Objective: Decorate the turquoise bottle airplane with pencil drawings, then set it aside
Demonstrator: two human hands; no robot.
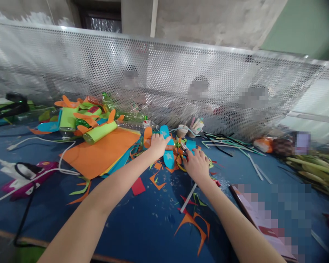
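Observation:
My left hand (158, 144) grips a blue paper piece with a pale star (168, 155), part of a bottle craft with orange and blue paper wings lying on the blue table (142, 226). My right hand (196, 164) rests just to its right, fingers curled around a small tool near the craft's tip (184, 147); what the tool is cannot be made out. Orange, green and red paper scraps lie all around both hands.
Orange and yellow paper sheets (98, 153) and finished green bottle planes (100, 132) lie at the left. A pink glue gun (24, 179) with white cables sits far left. A perforated metal screen (164, 80) stands behind, people beyond it. Paper cups (182, 130), strips and green stalks (315, 170) lie right.

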